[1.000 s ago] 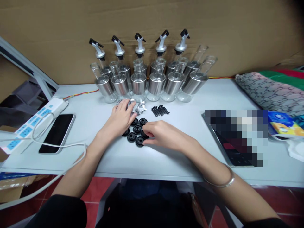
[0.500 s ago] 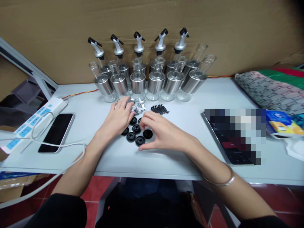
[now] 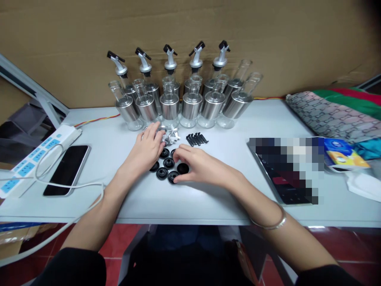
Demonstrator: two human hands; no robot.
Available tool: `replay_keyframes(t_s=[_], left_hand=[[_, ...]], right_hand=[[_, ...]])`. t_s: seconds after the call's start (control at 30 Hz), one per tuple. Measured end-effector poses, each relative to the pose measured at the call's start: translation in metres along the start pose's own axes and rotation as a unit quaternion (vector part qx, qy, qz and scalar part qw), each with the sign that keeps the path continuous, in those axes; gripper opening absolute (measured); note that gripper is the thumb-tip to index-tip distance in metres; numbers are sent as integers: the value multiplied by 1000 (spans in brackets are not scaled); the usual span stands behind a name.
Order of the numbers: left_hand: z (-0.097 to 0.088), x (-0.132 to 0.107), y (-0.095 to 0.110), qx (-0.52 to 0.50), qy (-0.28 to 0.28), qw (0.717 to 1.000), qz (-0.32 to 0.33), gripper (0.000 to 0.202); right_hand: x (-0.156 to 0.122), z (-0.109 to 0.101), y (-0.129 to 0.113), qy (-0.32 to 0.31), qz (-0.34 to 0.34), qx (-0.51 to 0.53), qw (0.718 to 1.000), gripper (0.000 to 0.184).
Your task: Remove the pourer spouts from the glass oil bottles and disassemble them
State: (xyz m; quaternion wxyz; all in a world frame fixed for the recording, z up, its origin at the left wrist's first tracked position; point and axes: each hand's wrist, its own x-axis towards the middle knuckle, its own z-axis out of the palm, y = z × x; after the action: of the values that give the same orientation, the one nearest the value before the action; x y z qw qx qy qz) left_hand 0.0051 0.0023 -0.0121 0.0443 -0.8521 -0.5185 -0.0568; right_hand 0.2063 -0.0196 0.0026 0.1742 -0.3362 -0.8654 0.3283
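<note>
My left hand (image 3: 145, 149) lies with fingers stretched out over the left part of a heap of silver pourer spouts (image 3: 172, 136), partly hiding them. Just in front are several round black rubber stoppers (image 3: 162, 173). My right hand (image 3: 200, 163) curves around the right side of this group, thumb and fingers apart. One dark stopper (image 3: 182, 168) shows between them, flat on the table. The right thumb tip is at the front stopper (image 3: 173, 177); whether it touches cannot be made out. Small black levers (image 3: 197, 139) lie in a row beyond the right hand.
Behind stand two rows of glass bottles with steel sleeves (image 3: 192, 104), several at the back topped with pourers (image 3: 196, 59). A power strip (image 3: 35, 159), phone (image 3: 68, 170) and white cable (image 3: 74, 186) are left. A tablet-like device (image 3: 275, 174) and tissue pack (image 3: 342, 153) lie right.
My right thumb has drawn in a little toward the fingers, over the front stopper. My left hand stays on the silver spouts. The whole view has shifted slightly.
</note>
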Motion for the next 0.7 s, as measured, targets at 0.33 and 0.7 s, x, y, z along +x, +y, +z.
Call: replay_keyframes(t_s=[0.33, 0.7], left_hand=[[4, 2, -1, -9, -4, 1000, -10, 38], [-5, 4, 8, -19, 61, 998, 26, 36]], right_hand=[[-2, -7, -6, -128, 64, 90, 986, 29], [0, -14, -7, -33, 46, 162, 985, 12]])
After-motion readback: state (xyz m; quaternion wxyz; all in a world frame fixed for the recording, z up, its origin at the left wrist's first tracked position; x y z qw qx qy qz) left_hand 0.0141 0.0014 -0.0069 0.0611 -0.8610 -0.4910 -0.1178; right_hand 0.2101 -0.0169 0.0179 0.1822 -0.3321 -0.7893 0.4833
